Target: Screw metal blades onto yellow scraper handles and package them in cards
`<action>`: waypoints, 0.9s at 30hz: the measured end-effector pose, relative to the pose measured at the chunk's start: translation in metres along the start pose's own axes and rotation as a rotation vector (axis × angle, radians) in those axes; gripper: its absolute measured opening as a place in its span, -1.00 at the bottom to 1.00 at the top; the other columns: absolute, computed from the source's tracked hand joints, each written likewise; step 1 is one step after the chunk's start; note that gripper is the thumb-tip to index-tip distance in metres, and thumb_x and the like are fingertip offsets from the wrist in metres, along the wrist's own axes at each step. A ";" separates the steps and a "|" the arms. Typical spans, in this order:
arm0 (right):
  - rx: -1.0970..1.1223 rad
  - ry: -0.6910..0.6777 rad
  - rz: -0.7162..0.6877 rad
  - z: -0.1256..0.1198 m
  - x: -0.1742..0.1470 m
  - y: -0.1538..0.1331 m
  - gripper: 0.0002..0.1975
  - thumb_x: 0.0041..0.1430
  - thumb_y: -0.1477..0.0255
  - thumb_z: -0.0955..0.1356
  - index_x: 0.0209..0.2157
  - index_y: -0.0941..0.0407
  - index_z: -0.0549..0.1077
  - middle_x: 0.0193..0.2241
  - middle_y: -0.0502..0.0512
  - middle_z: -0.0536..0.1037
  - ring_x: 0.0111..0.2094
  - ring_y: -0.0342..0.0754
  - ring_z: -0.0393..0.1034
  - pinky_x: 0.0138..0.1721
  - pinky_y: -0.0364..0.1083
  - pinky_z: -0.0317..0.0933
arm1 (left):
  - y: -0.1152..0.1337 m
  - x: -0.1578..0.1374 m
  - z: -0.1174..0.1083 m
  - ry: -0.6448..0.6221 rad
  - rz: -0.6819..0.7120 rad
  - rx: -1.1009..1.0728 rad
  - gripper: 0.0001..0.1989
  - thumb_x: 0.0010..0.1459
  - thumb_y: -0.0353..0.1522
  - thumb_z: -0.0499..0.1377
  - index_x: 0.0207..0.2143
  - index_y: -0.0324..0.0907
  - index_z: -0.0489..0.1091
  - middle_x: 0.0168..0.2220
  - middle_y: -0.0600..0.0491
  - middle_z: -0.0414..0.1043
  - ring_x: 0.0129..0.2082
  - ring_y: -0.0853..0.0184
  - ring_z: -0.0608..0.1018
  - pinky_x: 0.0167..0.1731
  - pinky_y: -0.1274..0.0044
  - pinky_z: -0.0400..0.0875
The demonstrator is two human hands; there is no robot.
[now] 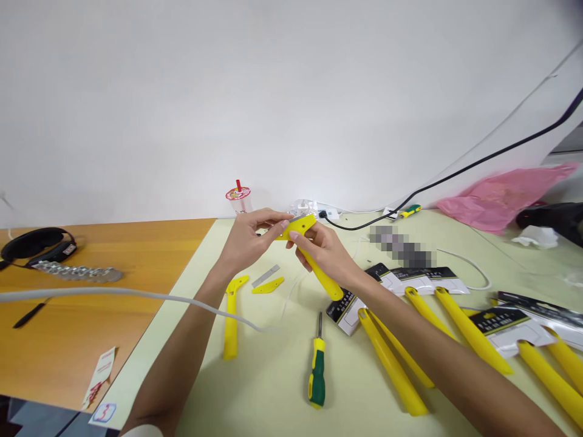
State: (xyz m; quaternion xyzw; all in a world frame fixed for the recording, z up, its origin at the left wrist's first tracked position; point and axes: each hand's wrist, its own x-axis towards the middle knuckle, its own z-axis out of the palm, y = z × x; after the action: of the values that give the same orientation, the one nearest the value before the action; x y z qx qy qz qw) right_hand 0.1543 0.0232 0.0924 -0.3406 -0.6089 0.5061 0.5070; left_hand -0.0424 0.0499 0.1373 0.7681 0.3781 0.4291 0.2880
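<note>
Both my hands are on one yellow scraper [324, 276], held up over the table with its handle slanting down to the right. My left hand [255, 233] pinches the left end of its head, where a thin metal blade [299, 217] shows along the top edge. Around the neck of the handle, the fingers of my right hand [325, 246] are closed. Below lie a loose blade [265, 275], a yellow scraper cover piece [268, 286] and a second yellow scraper handle [231, 321]. A green and yellow screwdriver [317, 370] rests nearer me, its tip pointing away.
Several packaged yellow scrapers [394, 364] with printed cards lie at the right. A cup with a red straw [238, 197] stands by the wall. A black cable [437, 182] crosses the back right, near a pink bag [501, 197]. Headphones [40, 246] lie on the wooden table [150, 255].
</note>
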 end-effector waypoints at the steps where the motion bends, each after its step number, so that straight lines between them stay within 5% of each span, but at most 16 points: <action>1: 0.000 -0.001 -0.002 0.000 0.000 0.000 -0.60 0.34 0.04 0.47 -0.16 0.09 0.43 -0.31 0.00 0.58 -0.59 -0.22 0.34 -0.58 -0.14 0.20 | 0.001 0.000 0.000 0.001 -0.001 0.004 -0.74 0.33 -0.16 0.35 -0.06 -0.06 0.73 -0.08 -0.04 0.72 -0.14 0.21 0.69 -0.11 0.40 0.61; 27: 0.033 0.044 -0.031 -0.001 0.002 0.003 -0.57 0.33 0.00 0.47 -0.17 0.10 0.46 -0.28 0.03 0.60 -0.61 -0.25 0.32 -0.62 -0.14 0.19 | -0.007 0.001 -0.002 0.081 -0.060 -0.040 -0.69 0.27 -0.10 0.41 -0.12 -0.12 0.73 -0.20 -0.06 0.73 -0.16 0.14 0.73 -0.19 0.41 0.64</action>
State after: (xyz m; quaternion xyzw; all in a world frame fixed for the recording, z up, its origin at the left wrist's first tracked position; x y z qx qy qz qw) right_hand 0.1548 0.0262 0.0899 -0.3337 -0.5943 0.5008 0.5336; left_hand -0.0463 0.0543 0.1333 0.7325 0.4036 0.4584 0.3006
